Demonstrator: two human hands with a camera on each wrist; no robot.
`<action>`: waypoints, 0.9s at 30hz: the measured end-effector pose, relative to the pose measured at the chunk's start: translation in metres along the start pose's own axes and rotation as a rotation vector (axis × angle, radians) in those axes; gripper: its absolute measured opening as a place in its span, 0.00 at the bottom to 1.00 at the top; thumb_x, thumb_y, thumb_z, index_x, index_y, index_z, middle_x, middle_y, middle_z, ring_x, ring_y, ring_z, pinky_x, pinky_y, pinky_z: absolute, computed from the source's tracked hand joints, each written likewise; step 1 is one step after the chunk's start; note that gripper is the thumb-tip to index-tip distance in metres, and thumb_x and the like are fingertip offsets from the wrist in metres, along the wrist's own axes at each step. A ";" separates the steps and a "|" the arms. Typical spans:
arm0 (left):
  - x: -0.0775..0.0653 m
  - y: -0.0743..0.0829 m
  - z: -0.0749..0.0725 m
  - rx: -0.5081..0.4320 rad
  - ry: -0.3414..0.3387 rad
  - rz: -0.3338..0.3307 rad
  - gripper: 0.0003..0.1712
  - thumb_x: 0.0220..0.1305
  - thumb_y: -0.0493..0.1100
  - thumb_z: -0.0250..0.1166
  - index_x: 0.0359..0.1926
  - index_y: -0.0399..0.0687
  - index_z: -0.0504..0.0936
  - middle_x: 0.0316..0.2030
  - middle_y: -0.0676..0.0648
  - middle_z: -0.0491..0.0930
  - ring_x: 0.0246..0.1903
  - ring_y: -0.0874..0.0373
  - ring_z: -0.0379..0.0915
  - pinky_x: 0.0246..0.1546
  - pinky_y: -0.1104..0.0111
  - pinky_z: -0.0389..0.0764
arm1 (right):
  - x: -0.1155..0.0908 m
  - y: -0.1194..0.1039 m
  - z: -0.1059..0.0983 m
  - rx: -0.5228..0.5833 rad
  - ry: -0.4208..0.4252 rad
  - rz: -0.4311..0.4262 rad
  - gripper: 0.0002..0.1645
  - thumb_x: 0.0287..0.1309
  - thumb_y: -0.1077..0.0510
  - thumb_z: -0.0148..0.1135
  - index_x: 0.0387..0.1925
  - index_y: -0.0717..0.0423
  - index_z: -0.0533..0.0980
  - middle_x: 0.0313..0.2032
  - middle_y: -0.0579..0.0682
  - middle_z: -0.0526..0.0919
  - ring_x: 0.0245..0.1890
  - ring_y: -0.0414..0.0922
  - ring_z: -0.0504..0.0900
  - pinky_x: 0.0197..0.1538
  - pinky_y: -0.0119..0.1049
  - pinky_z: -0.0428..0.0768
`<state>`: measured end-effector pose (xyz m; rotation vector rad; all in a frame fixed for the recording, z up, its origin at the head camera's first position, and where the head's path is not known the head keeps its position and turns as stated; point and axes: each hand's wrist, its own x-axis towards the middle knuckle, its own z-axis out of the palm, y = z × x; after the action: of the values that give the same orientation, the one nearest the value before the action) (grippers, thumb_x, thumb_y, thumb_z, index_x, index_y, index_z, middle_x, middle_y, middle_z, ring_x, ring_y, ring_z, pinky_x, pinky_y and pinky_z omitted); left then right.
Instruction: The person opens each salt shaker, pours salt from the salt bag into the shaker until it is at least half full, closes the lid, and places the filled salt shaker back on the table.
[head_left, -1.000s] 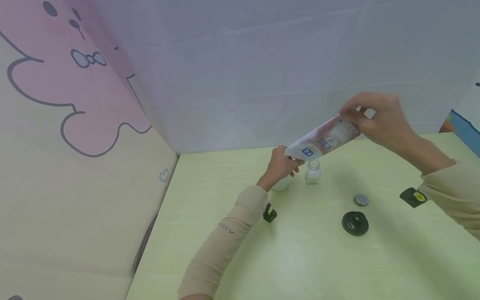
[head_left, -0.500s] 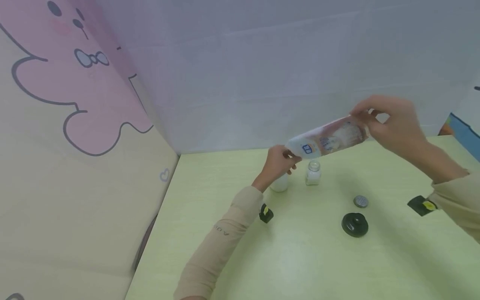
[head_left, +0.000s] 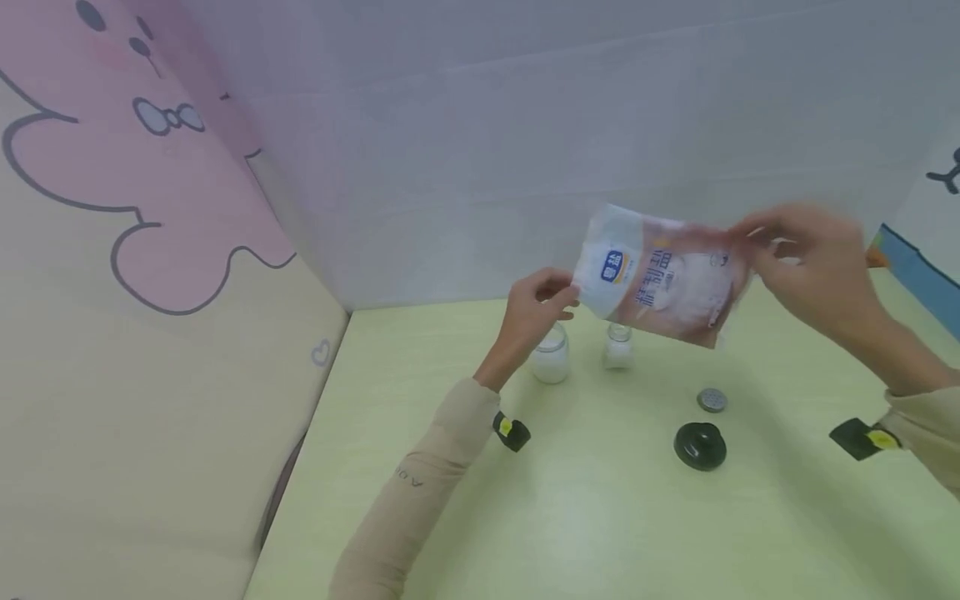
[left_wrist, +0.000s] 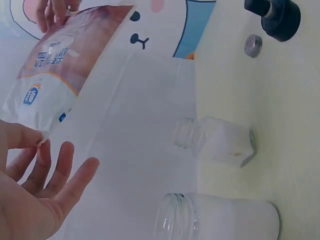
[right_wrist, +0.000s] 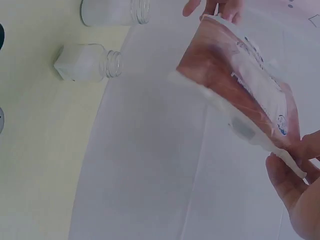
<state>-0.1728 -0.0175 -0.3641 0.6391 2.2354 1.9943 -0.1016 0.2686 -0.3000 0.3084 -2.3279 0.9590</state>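
Note:
Above the far part of the table, a pink-and-white printed plastic bag (head_left: 663, 279) with a blue logo is stretched between both hands. My left hand (head_left: 528, 312) pinches its lower left corner between thumb and fingertip; the other fingers are spread in the left wrist view. At the opposite end, my right hand (head_left: 821, 287) pinches the bag's edge between thumb and fingers. Below the bag stand a round glass jar (head_left: 551, 360) and a smaller square-sided glass jar (head_left: 618, 352). Both are uncapped with white contents, clearest in the left wrist view.
A perforated metal cap (head_left: 712, 400) and a black knobbed lid (head_left: 701, 447) lie on the pale green table (head_left: 585, 508), right of the jars. A light cloth (head_left: 465, 183) hangs behind it. A wall (head_left: 172, 400) with a pink cartoon runs along the left.
The bag has turned from a narrow slant to show its broad printed face. My left hand has moved left and my right hand right, so more of the round jar shows.

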 end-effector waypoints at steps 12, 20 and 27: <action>-0.018 0.036 -0.024 -0.180 0.096 -0.010 0.12 0.65 0.34 0.59 0.49 0.38 0.76 0.38 0.42 0.73 0.33 0.52 0.78 0.24 0.53 0.85 | -0.029 -0.029 0.009 0.131 -0.270 0.088 0.22 0.53 0.69 0.64 0.51 0.54 0.76 0.44 0.39 0.76 0.31 0.31 0.79 0.29 0.21 0.80; -0.023 0.045 -0.033 -0.141 0.208 -0.049 0.15 0.60 0.33 0.65 0.49 0.41 0.76 0.42 0.42 0.76 0.38 0.51 0.80 0.25 0.55 0.85 | -0.034 -0.035 0.028 0.323 -0.419 0.198 0.29 0.57 0.71 0.61 0.60 0.56 0.69 0.48 0.53 0.74 0.34 0.39 0.81 0.26 0.37 0.85; -0.035 0.046 -0.039 -0.108 0.229 -0.081 0.25 0.55 0.32 0.69 0.55 0.40 0.74 0.49 0.45 0.76 0.46 0.54 0.77 0.37 0.62 0.85 | -0.044 -0.051 0.045 0.462 -0.504 0.205 0.37 0.55 0.72 0.61 0.65 0.53 0.63 0.48 0.60 0.71 0.35 0.44 0.83 0.29 0.40 0.86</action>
<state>-0.1419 -0.0632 -0.3213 0.3192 2.2112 2.2282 -0.0649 0.2001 -0.3225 0.5566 -2.5883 1.6887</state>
